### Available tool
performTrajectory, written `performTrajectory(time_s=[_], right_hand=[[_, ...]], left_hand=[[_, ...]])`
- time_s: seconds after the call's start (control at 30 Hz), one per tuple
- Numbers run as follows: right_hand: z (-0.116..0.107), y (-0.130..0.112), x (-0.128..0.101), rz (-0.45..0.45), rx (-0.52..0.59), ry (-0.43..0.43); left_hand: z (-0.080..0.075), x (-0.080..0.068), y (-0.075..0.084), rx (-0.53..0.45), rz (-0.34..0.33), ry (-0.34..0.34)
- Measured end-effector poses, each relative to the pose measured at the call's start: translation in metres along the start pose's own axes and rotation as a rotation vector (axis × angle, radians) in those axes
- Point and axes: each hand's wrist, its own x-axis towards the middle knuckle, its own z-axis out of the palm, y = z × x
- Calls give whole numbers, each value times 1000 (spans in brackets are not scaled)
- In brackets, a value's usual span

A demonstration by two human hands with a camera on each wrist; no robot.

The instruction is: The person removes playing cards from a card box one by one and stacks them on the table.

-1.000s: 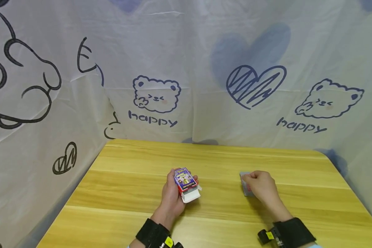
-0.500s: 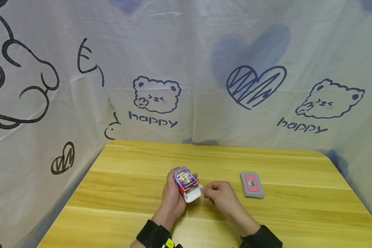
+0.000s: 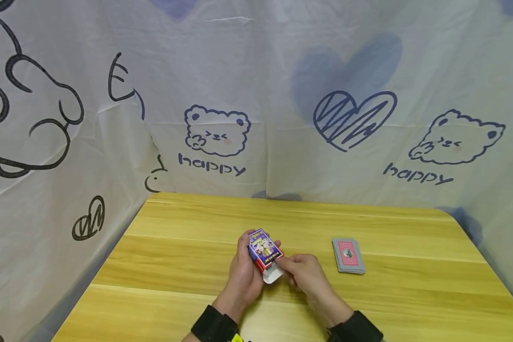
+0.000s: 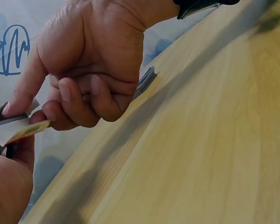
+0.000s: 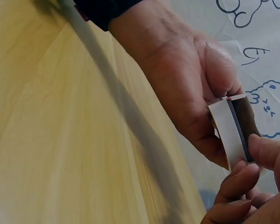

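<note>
A purple and red playing card box [image 3: 262, 246] lies in my left hand [image 3: 244, 277], whose fingers curl round its sides. Its white end flap [image 3: 273, 273] hangs open toward me. My right hand [image 3: 308, 274] has its thumb and fingers at that open end, pinching the box's edge. Inside the opening, the right wrist view shows a thin dark layer [image 5: 239, 128] along one wall; I cannot tell what it is. To the right, a stack of playing cards [image 3: 348, 255] with red-patterned backs rests face down, touched by neither hand.
The wooden table [image 3: 175, 285] extends to a printed cloth [image 3: 282, 142] hanging behind it and at both sides. Black straps [image 3: 215, 324] with cameras circle both wrists.
My right hand has left the card stack and come left to the box's open end, its thumb now at the opening. The left hand has shifted slightly right with the box.
</note>
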Motion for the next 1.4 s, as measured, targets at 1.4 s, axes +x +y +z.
performTrajectory(time_s=[1.4], right_hand=[[-18, -6, -11, -100, -163, -211]], left_hand=[[-5, 6, 12, -40, -48, 12]])
